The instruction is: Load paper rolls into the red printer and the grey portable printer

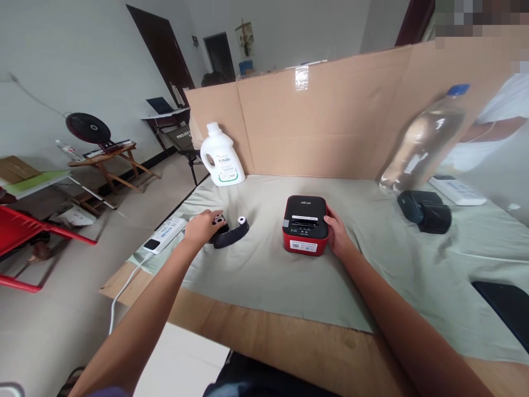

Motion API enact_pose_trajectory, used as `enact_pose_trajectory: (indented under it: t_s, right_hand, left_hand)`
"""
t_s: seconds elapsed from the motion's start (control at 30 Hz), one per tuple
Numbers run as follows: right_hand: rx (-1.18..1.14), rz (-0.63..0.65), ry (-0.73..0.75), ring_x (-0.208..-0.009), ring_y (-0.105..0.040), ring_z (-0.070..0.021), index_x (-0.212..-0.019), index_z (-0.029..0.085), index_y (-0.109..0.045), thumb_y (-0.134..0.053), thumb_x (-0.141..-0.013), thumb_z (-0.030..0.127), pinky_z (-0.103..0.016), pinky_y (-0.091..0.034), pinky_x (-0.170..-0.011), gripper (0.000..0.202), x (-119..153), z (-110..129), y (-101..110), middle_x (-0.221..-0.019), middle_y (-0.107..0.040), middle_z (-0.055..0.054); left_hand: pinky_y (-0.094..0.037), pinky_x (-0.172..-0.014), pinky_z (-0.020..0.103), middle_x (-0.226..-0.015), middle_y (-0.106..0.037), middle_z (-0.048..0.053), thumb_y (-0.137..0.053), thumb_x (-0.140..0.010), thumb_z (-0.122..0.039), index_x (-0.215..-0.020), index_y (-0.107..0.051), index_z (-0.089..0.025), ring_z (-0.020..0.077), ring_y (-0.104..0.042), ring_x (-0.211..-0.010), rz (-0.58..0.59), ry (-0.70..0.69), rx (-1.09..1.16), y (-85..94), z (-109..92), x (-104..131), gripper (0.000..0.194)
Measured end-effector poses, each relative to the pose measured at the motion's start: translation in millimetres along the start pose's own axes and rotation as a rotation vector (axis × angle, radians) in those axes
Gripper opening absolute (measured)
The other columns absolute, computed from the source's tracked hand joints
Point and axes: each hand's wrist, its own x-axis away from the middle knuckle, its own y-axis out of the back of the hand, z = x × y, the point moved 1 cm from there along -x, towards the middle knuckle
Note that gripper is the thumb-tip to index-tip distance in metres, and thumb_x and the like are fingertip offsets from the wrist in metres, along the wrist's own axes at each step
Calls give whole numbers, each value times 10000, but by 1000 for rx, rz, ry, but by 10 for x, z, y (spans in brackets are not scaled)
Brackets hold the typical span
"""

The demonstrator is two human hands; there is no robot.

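A small red-and-black printer (306, 207) with a paper slot on top and a white label on its front sits upright on the pale green cloth (256, 275). My right hand (338, 232) grips its right side, thumb at the top edge, the other fingers mostly hidden behind the side. Over to the left, my left hand (201, 226) is closed over the near-left end of a dark curved object (231, 236), whose exact kind I cannot make out. A small white roll (242, 220) shows at this object's right end. My hand hides part of it.
A white power strip (165, 235) lies left of my left hand, a white jug (223, 157) behind. A cardboard screen (322, 121) lines the back. At right are a large clear bottle (425, 143), a black device (425, 212), a phone (506, 306) and another person's arm (502, 129).
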Motion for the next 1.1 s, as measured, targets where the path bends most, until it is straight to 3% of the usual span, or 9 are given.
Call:
enact_pose_trajectory:
  t_s: [0.1,0.2,0.27,0.4,0.57,0.7,0.8,0.93,1.1]
  right_hand:
    - [-8,-3,4,-1331,-500,-265,-1288,331,-605,-665,-797,399,-450,-416,-1124,499,-10,-3,-1,-1382,-592,26]
    - [-3,-46,8,-1306,-522,-270,-1271,319,-617,-680,-794,418,-457,-419,-1118,491,1,-28,-11,-1352,-615,11]
    - [49,-128,32,-1272,-547,-283,-1220,298,-647,-681,-801,455,-479,-412,-1116,449,53,-44,-15,-1305,-645,-9]
    - [194,-198,87,-1285,-529,-317,-1178,285,-681,-637,-839,533,-531,-370,-1138,422,294,-15,20,-1287,-654,-34]
    - [302,76,-1,-1405,-397,-326,-1369,387,-559,-726,-799,471,-538,-324,-1176,600,637,149,140,-1482,-484,21]
    - [489,150,-47,-1363,-454,-341,-1485,329,-419,-772,-777,470,-545,-383,-1125,804,720,220,87,-1502,-462,-51]
    - [569,153,34,-1377,-439,-316,-1524,295,-349,-725,-828,474,-521,-355,-1146,811,613,218,-167,-1519,-438,-67]
    - [585,205,159,-1327,-493,-308,-1529,283,-346,-727,-835,426,-514,-361,-1143,805,245,222,-792,-1508,-454,-59]
    - [551,218,237,-1163,-607,-267,-1512,277,-384,-709,-834,416,-441,-476,-1049,765,-406,147,-1696,-1354,-604,-37]
  left_hand:
    - [-441,-701,304,-968,-693,78,-534,-869,-499,-1241,-656,-278,265,-650,-876,-125,-17,115,71,-116,50,450]
    - [-464,-740,309,-822,-682,51,-516,-884,-528,-1070,-713,-224,224,-640,-795,-147,-99,438,42,-441,84,407]
    - [-489,-743,299,-874,-699,56,-513,-882,-546,-1022,-706,-198,211,-648,-823,-29,-158,757,-70,-775,97,422]
    - [-534,-756,325,-1222,-668,108,-516,-886,-538,-1245,-621,-194,251,-653,-1055,318,-130,1236,-403,-1498,125,508]
    - [-363,-1131,391,-1376,-602,70,-549,-877,-397,-1310,-609,-207,254,-525,-1304,323,-232,1518,-630,-1947,165,477]
    - [-381,-1113,408,-1323,-643,58,-483,-900,-391,-1335,-600,-214,270,-566,-1254,308,-227,1433,-599,-1941,162,484]
    - [-366,-1114,410,-1351,-623,64,-455,-904,-375,-1395,-543,-221,283,-545,-1275,253,-194,1302,-414,-1820,70,522]
    - [-347,-1115,404,-1395,-587,48,-441,-899,-351,-1415,-507,-244,282,-524,-1294,113,-166,1238,-24,-1445,-254,531]
    - [-397,-1046,399,-1269,-666,56,-482,-866,-384,-1268,-612,-234,287,-588,-1183,-15,-101,1290,382,-706,-801,449]
